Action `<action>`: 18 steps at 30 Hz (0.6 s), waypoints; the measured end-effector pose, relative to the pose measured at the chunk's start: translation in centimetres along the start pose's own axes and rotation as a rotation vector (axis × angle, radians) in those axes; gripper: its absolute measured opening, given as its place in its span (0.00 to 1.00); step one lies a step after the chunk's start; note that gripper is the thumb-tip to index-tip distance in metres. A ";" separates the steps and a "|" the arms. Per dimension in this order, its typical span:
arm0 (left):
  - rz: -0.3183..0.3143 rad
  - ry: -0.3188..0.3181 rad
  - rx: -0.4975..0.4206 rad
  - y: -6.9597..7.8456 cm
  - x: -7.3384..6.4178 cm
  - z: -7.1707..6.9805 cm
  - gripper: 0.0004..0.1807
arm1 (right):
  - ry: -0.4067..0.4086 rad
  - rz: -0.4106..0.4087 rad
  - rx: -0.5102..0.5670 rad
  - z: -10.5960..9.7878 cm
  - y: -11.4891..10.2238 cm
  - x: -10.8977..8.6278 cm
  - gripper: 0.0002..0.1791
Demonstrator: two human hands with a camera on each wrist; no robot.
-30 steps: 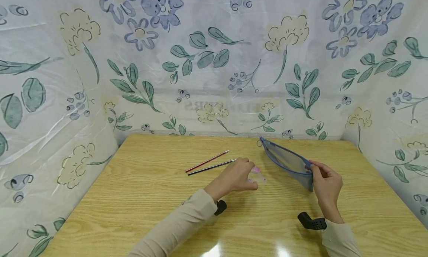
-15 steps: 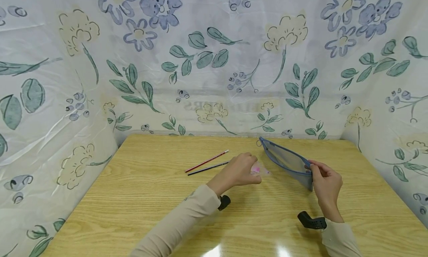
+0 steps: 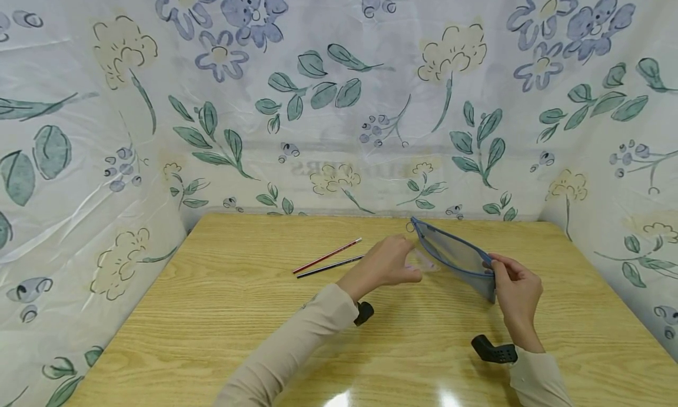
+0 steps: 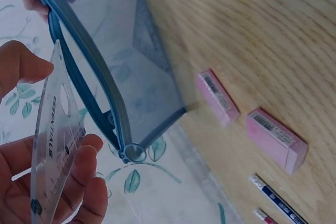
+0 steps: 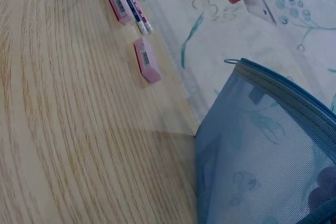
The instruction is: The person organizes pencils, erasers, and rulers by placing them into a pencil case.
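Note:
My left hand (image 3: 381,263) pinches a clear plastic set square (image 4: 52,135) printed "ESSENTIALS", thumb on one side and fingers on the other. One corner of it points towards the mouth of a blue mesh zip pouch (image 4: 126,72), close beside the zip in the left wrist view. The pouch stands on edge with its zip open and a ring on the zip pull. At its near end my right hand (image 3: 518,295) grips the rim between thumb and fingers. A flat angular shape (image 4: 149,38) shows faintly through the mesh.
Two pink erasers (image 4: 218,98) lie on the wooden table (image 3: 254,336), hidden by the left hand in the head view. A red pencil (image 3: 327,256) and a dark blue pencil (image 3: 328,267) lie left of that hand. A floral cloth (image 3: 339,101) hangs behind the table.
My left hand has moved right and slightly away from me, bringing the set square nearer the pouch's opening. The right hand and the pouch have stayed where they were.

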State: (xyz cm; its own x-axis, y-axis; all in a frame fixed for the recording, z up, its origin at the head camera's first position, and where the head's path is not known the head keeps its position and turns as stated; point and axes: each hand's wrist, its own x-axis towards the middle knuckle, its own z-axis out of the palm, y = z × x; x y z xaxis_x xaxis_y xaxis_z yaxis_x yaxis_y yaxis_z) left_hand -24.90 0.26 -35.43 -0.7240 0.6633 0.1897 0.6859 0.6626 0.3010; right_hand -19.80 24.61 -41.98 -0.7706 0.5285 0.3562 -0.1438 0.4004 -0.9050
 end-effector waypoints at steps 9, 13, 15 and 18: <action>0.027 0.006 -0.033 0.3 1.0 0.3 0.13 | 0.005 -0.017 0.017 0.0 0.0 -0.1 0.12; 0.031 0.011 -0.059 0.3 1.3 0.4 0.14 | 0.000 -0.013 0.018 0.0 -0.1 -0.1 0.12; 0.029 0.009 -0.072 0.4 1.5 0.4 0.17 | -0.003 -0.010 0.019 0.0 -0.2 -0.2 0.12; 0.026 0.004 -0.085 0.4 1.7 0.5 0.22 | -0.006 -0.008 0.018 -0.1 -0.2 -0.1 0.12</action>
State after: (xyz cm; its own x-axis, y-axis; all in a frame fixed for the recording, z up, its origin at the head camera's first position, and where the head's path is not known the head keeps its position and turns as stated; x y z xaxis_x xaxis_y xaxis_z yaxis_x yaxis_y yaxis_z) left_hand -25.83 1.85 -35.44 -0.7067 0.6782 0.2015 0.6954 0.6133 0.3745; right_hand -19.62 24.49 -41.80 -0.7731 0.5206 0.3624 -0.1614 0.3911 -0.9061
